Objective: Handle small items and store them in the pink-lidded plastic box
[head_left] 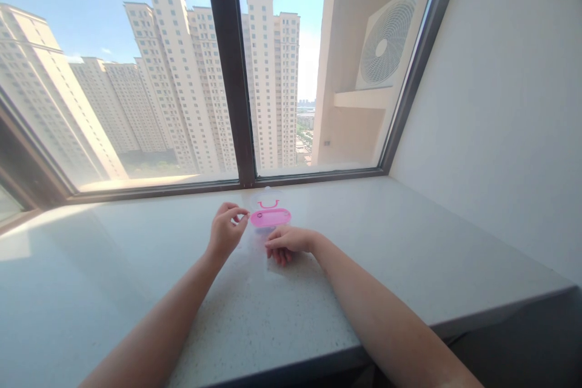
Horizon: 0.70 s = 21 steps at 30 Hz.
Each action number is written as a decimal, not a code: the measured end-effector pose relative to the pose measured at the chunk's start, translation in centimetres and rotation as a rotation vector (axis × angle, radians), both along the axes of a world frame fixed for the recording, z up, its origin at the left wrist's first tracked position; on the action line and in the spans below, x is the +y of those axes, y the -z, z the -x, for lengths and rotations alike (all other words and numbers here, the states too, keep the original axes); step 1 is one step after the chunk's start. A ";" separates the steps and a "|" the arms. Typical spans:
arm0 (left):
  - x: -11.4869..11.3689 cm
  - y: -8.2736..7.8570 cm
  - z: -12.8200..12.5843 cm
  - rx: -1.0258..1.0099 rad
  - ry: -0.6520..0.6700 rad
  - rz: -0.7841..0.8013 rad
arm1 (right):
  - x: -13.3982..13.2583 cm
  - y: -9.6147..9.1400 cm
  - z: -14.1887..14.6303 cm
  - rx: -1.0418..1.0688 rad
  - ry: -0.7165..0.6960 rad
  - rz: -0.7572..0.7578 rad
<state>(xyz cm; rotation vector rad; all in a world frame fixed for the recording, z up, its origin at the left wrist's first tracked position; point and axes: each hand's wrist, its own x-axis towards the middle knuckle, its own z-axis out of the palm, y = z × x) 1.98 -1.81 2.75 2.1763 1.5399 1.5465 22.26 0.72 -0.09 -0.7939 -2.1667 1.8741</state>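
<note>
A small pink oval box stands on the pale windowsill, with a clear lid raised behind it and a curved pink handle on that lid. Inside, at the left end, lies a small dark ring-shaped thing. At the box's left edge my left hand has thumb and forefinger pinched together; whatever they hold is too small to name. My right hand rests in front of the box, its fingers curled inward and the thumb against the forefinger. Its palm is hidden, so any held thing cannot be made out.
The speckled stone sill reaches back to a dark window frame. A white wall bounds it on the right. Its front edge drops off near my right forearm. Tall buildings and an air-conditioner unit are outside.
</note>
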 end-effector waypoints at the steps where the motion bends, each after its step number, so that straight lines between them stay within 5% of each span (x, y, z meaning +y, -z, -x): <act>1: 0.2 0.1 0.0 0.003 -0.027 0.004 | 0.0 0.0 0.0 -0.006 0.002 -0.005; 15: 0.9 0.9 -0.7 0.057 0.015 0.082 | -0.3 -0.1 0.1 -0.019 0.017 -0.032; 21: 1.3 -0.5 0.1 0.176 0.012 0.107 | -0.1 0.3 0.0 -0.015 0.011 -0.027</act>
